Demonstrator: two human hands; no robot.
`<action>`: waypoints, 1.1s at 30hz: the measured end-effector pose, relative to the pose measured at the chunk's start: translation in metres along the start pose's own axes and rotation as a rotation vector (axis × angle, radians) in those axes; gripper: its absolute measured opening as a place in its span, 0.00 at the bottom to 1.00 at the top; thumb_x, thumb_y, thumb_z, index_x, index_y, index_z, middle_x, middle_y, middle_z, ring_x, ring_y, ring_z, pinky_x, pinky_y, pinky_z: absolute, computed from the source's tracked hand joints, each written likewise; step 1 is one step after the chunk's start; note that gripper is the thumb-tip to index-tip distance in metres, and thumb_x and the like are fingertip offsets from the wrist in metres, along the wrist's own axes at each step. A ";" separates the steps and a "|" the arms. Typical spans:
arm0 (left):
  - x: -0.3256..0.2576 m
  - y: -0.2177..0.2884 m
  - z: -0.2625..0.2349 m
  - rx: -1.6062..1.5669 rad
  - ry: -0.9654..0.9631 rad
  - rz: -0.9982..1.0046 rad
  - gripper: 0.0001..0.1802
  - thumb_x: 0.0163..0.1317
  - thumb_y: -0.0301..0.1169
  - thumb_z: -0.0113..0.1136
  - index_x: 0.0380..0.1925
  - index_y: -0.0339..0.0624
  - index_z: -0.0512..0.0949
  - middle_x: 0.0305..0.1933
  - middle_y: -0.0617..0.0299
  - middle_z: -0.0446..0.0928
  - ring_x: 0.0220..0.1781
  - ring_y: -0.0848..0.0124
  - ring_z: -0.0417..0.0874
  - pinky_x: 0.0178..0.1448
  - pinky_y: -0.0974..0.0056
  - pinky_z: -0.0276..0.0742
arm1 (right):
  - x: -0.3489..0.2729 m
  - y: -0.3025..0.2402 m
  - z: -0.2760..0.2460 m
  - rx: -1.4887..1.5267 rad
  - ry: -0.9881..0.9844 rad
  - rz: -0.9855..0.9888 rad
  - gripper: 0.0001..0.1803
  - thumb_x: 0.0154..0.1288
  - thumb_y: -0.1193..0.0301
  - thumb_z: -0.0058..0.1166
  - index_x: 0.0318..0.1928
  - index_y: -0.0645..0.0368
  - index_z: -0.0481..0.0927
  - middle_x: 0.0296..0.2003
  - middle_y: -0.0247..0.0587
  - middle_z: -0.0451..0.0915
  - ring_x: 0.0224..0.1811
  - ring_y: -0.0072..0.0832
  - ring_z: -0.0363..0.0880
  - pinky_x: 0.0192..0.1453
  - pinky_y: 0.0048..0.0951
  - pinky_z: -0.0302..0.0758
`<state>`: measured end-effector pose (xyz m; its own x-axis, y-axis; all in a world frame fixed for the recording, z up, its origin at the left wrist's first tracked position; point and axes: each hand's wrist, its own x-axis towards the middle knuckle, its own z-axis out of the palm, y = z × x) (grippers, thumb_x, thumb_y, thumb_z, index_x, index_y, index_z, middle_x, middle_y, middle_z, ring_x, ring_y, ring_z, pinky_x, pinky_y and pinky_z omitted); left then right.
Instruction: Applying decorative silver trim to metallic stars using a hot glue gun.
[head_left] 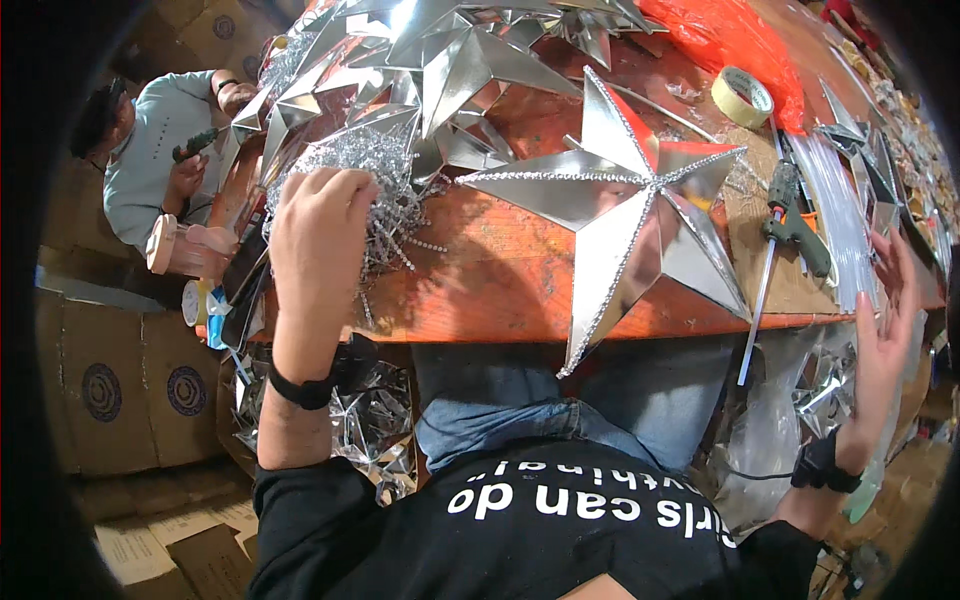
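Observation:
My left hand (322, 225) is over a tangled heap of silver bead strands (388, 160) on the left of the table. Its fingers are curled together, and whatever is between them is hidden. In front of me a shiny silver five-pointed star (612, 250) lies at the table's edge, one point reaching past it. Bead strands run along several of its ridges and meet at the centre. My right hand (888, 310) is raised at the right edge, fingers apart and holding nothing, nearest to a bundle of clear glue sticks (835, 215).
A dark green glue gun (800, 228) lies on cardboard beside the star. Behind it are a tape roll (742, 97) and red plastic (735, 40). Finished-looking silver stars (470, 70) crowd the table's (470, 275) far side. A co-worker (165, 140) at left holds another glue gun (195, 145).

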<state>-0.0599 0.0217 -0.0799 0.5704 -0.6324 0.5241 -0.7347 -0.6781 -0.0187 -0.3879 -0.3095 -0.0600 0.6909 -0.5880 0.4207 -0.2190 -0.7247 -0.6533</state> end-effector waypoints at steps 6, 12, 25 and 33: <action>0.039 -0.017 -0.052 -0.332 -0.002 0.010 0.07 0.58 0.29 0.63 0.35 0.39 0.82 0.35 0.64 0.80 0.39 0.75 0.78 0.39 0.70 0.71 | -0.004 -0.022 -0.006 -0.024 0.029 -0.060 0.30 0.61 0.81 0.43 0.66 0.61 0.63 0.61 0.47 0.68 0.65 0.33 0.65 0.71 0.36 0.55; 0.117 -0.047 -0.101 -0.635 0.097 -0.147 0.11 0.63 0.32 0.60 0.40 0.36 0.81 0.38 0.66 0.80 0.41 0.80 0.77 0.45 0.72 0.72 | 0.002 -0.049 0.002 -0.125 -0.034 -0.172 0.27 0.59 0.79 0.47 0.62 0.65 0.66 0.58 0.46 0.71 0.64 0.35 0.65 0.70 0.36 0.56; 0.189 0.069 -0.184 -1.067 0.263 0.339 0.09 0.66 0.37 0.59 0.34 0.43 0.76 0.27 0.71 0.72 0.24 0.81 0.68 0.28 0.77 0.63 | 0.087 -0.132 0.049 0.503 -0.060 -0.536 0.29 0.64 0.69 0.50 0.64 0.65 0.63 0.59 0.46 0.69 0.61 0.33 0.68 0.69 0.36 0.57; 0.133 0.110 -0.149 -1.402 -0.014 0.348 0.13 0.64 0.33 0.58 0.45 0.37 0.76 0.39 0.65 0.77 0.36 0.78 0.75 0.42 0.74 0.69 | 0.078 -0.159 0.027 1.063 -0.303 -0.223 0.27 0.68 0.64 0.51 0.62 0.65 0.64 0.34 0.34 0.73 0.33 0.18 0.71 0.41 0.21 0.67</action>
<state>-0.1194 -0.0811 0.1142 0.2880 -0.6948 0.6590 -0.5788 0.4219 0.6978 -0.2806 -0.2306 0.0594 0.8119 -0.2673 0.5190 0.5278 -0.0440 -0.8482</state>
